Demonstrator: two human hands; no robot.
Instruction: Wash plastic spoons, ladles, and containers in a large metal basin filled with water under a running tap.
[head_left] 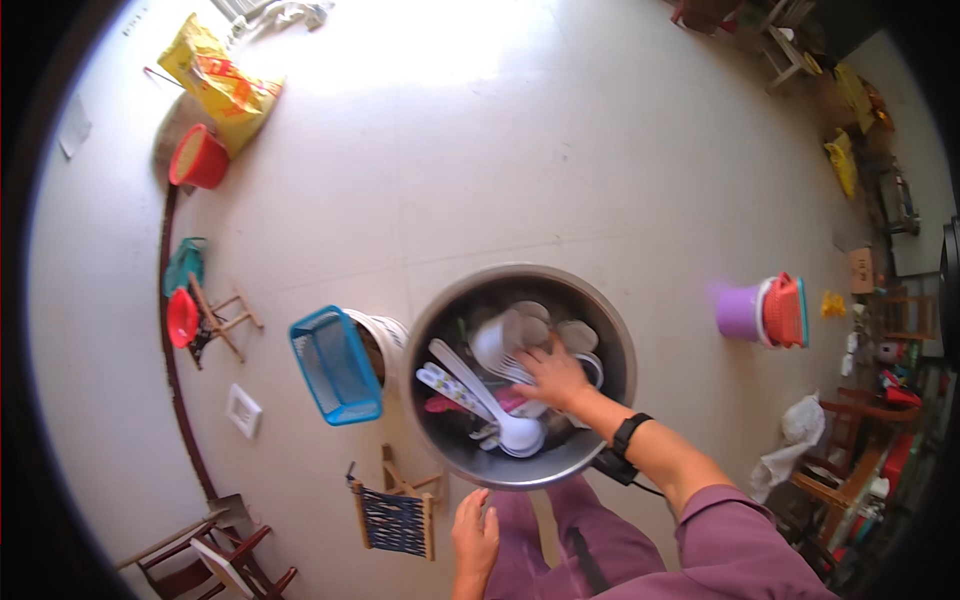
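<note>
A large round steel basin (622,330) stands in front of me, full of tableware. My right hand (550,376) reaches into it, fingers spread against a stack of white bowls or cups (497,345), whose outlines are blurred. Beside the fingers is a white mug (590,370), partly covered by my hand. Several white ladles or large spoons (520,432) lean on the basin's left side, near white handles with a printed pattern (452,388). Something pink lies beneath them. Outside the near rim, my left hand (475,532) hangs with nothing in it, its thumb apart from the fingers.
Left of the basin, a blue plastic basket (335,370) sits on a white bucket (385,340). A small folding stool (393,518) stands nearer me. To the right are a purple bucket (738,312) and red baskets (783,310). Wooden chairs (215,560) stand along the edges.
</note>
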